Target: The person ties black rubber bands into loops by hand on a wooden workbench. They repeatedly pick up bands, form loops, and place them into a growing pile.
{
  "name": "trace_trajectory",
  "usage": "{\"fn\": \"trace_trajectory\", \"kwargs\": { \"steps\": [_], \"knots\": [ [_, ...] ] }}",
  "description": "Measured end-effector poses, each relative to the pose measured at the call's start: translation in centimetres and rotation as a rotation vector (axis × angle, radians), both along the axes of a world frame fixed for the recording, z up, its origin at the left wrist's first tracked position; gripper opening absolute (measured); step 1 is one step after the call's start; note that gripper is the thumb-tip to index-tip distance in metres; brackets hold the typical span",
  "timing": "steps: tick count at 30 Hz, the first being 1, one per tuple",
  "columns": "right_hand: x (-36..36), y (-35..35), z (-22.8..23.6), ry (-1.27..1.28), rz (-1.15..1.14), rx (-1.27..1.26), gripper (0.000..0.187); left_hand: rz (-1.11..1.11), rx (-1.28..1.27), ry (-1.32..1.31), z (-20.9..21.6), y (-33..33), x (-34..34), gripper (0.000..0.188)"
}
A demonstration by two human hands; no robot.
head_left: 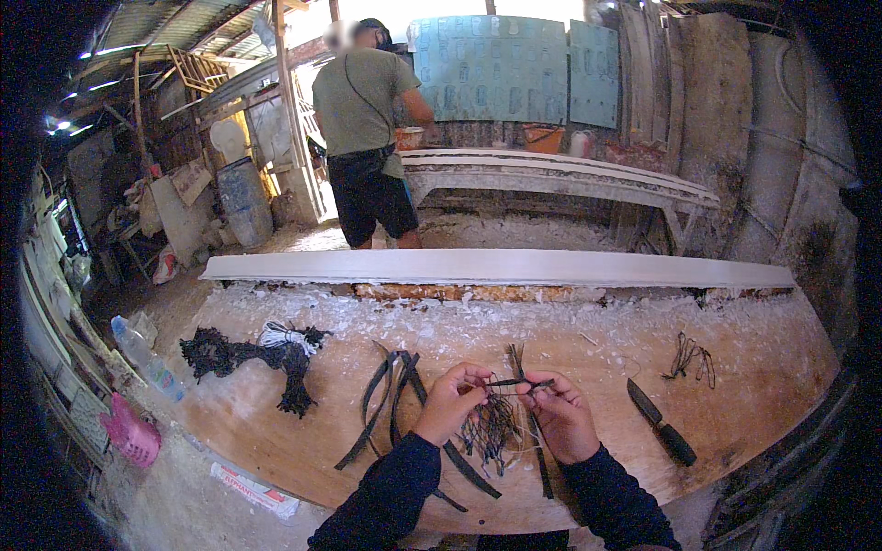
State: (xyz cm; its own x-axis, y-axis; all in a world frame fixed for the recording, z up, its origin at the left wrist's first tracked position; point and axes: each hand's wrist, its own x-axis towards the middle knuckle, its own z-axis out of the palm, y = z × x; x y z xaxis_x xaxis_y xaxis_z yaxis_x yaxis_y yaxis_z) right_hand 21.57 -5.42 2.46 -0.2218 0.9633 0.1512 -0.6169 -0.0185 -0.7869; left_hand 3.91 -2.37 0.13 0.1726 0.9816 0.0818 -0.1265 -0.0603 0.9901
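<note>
My left hand (450,404) and my right hand (562,421) are close together over the middle of the wooden table (625,477). Both pinch a thin black strip (503,383) stretched sideways between the fingertips. Below it lies a tangle of thin dark and pale strings (491,432). Beside my right hand, a long black strip (542,468) runs toward the near edge, partly hidden by the fingers. Several loose black strips (369,432) lie left of my left hand. To the right of my right hand rests a black-handled knife (660,422).
Knotted black cords (234,356) with a white bundle (287,337) lie at left; a small string bundle (689,356) sits at right. A long white moulding (496,267) spans the far edge. Beyond it a person (363,119) stands at a bench (560,184). A plastic bottle (147,358) is at far left.
</note>
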Motion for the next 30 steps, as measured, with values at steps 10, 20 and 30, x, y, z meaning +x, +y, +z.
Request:
{"fn": "trace_trajectory", "kwargs": {
  "steps": [10, 20, 30],
  "knots": [
    [0.8, 0.2, -0.4, -0.378, -0.006, 0.230, 0.017, 0.071, -0.012, 0.100, -0.4, 0.2, -0.3, 0.009],
    [0.7, 1.4, -1.0, -1.071, -0.555, 0.298, 0.018, -0.279, 0.261, 0.135, 0.2, -1.2, 0.8, 0.015],
    [1.6, 2.7, -1.4, -0.953, -0.694, 0.534, 0.015, -0.207, 0.086, 0.181, 0.0, -1.1, 0.5, 0.013]
  ]
}}
